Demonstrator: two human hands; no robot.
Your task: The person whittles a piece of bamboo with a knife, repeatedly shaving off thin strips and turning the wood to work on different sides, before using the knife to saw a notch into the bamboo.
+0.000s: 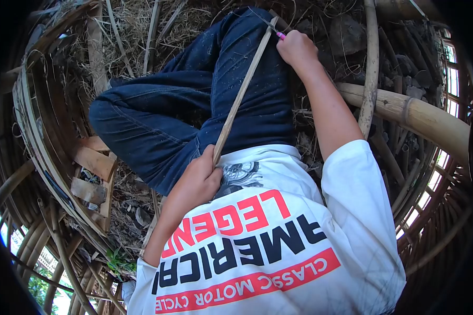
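My left hand (198, 179) is closed round the lower end of a long, pale split bamboo strip (244, 88), close to my waist. The strip slants up across my thigh to my knee. Up by the knee, my right hand (298, 48) grips a knife with a pink handle (281, 35). Its thin blade (269, 23) crosses the strip near the far end; whether the edge bites into the wood is too small to tell. Beneath the strip lie my dark jeans (247, 115), dotted with light shavings.
A thick bamboo pole (431, 118) lies at the right, crossed by a thinner pole (370, 63). Bent slats (47, 157) and short wood pieces (94, 160) stand at the left. Shavings (134, 23) and stones (347, 35) cover the ground. Curved bamboo walls surround me.
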